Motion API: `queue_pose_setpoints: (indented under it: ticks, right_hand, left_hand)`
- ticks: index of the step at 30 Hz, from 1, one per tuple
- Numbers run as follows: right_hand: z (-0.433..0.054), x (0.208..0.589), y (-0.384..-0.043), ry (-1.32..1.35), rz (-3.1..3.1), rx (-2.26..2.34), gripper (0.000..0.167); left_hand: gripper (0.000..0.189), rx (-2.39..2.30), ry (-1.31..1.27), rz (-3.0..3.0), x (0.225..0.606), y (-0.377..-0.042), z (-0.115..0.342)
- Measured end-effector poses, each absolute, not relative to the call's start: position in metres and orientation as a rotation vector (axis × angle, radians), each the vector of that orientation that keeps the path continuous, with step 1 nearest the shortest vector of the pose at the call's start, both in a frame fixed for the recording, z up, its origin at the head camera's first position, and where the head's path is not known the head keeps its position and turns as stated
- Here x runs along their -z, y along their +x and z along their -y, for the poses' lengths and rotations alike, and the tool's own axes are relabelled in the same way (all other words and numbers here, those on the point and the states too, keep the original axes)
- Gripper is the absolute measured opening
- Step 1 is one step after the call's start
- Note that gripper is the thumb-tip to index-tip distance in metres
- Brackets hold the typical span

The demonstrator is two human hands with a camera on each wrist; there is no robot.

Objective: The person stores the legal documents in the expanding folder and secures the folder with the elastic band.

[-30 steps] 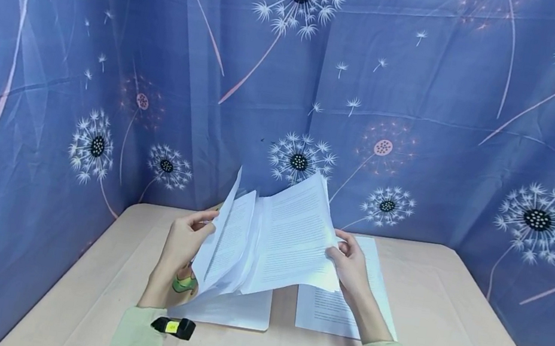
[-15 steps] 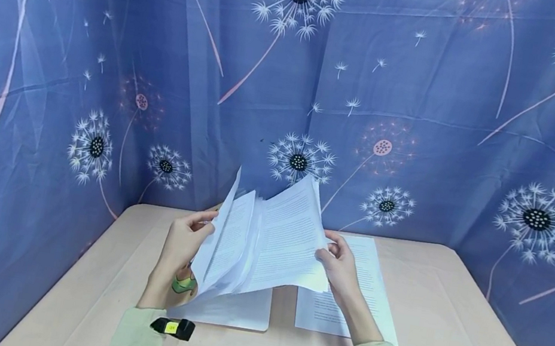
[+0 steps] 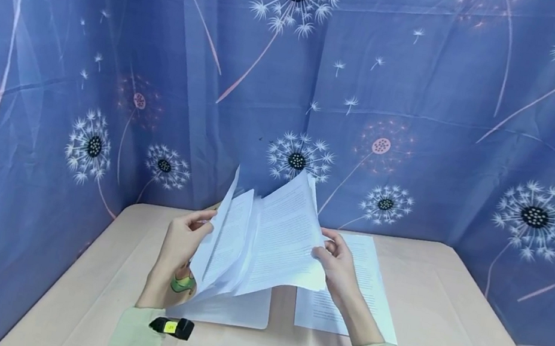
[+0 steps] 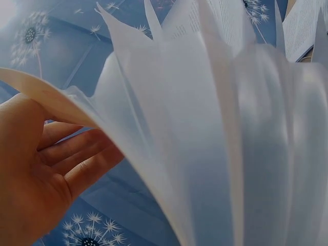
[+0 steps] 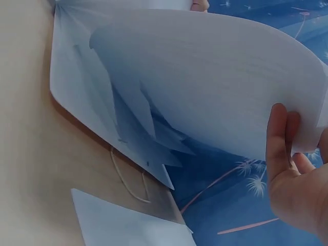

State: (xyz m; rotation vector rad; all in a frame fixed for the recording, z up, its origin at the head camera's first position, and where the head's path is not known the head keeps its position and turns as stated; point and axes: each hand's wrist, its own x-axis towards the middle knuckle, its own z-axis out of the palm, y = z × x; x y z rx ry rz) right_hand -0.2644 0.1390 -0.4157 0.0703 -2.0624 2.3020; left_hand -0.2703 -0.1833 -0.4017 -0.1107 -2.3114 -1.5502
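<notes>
- Peach-coloured table (image 3: pixel 446 345) under my forearms, blue dandelion-print cloth (image 3: pixel 430 100) hung behind and on both sides: that is the whole setting.
- Nearest me, the bottom of the paper stack (image 3: pixel 255 242) rests on a white board or folder (image 3: pixel 239 313) lying flat on the table; its lower edge is the hinge, and the leaves fan up and away from me.
- My left hand (image 3: pixel 180 245) holds up the leaves on the left side of the fan, thumb in front and fingers behind; in the left wrist view those fingers (image 4: pixel 77 154) lie fairly straight against the back of a curved sheet.
- My right hand (image 3: pixel 338 264) pinches the right edge of the large printed sheet, fingertips (image 5: pixel 279 133) on its underside; the thumb is mostly hidden, so I judge rather than see that it clamps from the other side.
- Just right of the stack, a single printed page (image 3: pixel 345 293) lies flat on the table, partly under my right wrist.
- As I judge it, the sorting is early: one page is set aside and the bulk of the leaves remain in my hands.
- Long axis of the stack runs from me toward the backdrop, tilted upward, the free top edges pointing up and away, the text facing me.
</notes>
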Motion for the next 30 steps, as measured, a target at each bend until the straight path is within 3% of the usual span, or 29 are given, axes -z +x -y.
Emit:
queue_pose_setpoints:
  ticks: [30]
  right_hand:
    - [-0.105, 0.442, -0.266, 0.121, 2.179, -2.296, 0.055]
  left_hand:
    - [0.033, 1.553, -0.097, 2.323, 0.399, -0.269, 0.183]
